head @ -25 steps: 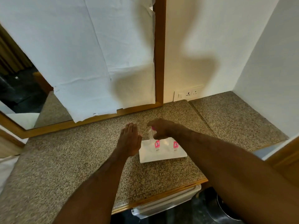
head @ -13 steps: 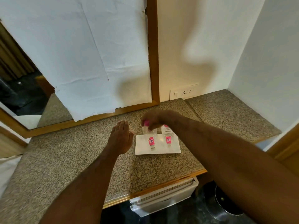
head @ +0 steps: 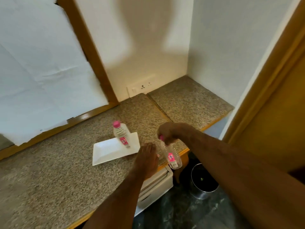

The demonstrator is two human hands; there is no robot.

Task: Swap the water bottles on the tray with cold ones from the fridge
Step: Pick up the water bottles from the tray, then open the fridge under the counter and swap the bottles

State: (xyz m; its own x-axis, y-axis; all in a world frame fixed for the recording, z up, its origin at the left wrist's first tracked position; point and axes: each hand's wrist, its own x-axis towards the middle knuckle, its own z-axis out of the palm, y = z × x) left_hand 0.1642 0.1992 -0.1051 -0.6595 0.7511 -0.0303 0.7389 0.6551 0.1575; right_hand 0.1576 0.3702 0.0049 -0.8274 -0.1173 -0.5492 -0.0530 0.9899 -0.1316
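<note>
A white rectangular tray [head: 109, 152] lies on the speckled granite counter [head: 49, 171]. One clear water bottle with a pink cap [head: 121, 134] stands upright on the tray's far right part. My right hand [head: 170, 132] grips a second pink-capped bottle [head: 171, 156] by its neck; it hangs over the counter's front edge, right of the tray. My left hand [head: 146, 160] hovers flat with fingers together above the counter edge, just right of the tray and beside the hanging bottle, holding nothing.
A white mini fridge [head: 156, 184] sits shut under the counter edge. A metal waste bin [head: 203, 180] stands on the dark floor to its right. A paper-covered mirror in a wooden frame [head: 92, 52] backs the counter; a wooden door frame [head: 264, 80] rises at right.
My right hand has lifted one bottle off the tray and carried it right, past the counter edge. My left hand moved from the tray's left side to its right. The view swung right.
</note>
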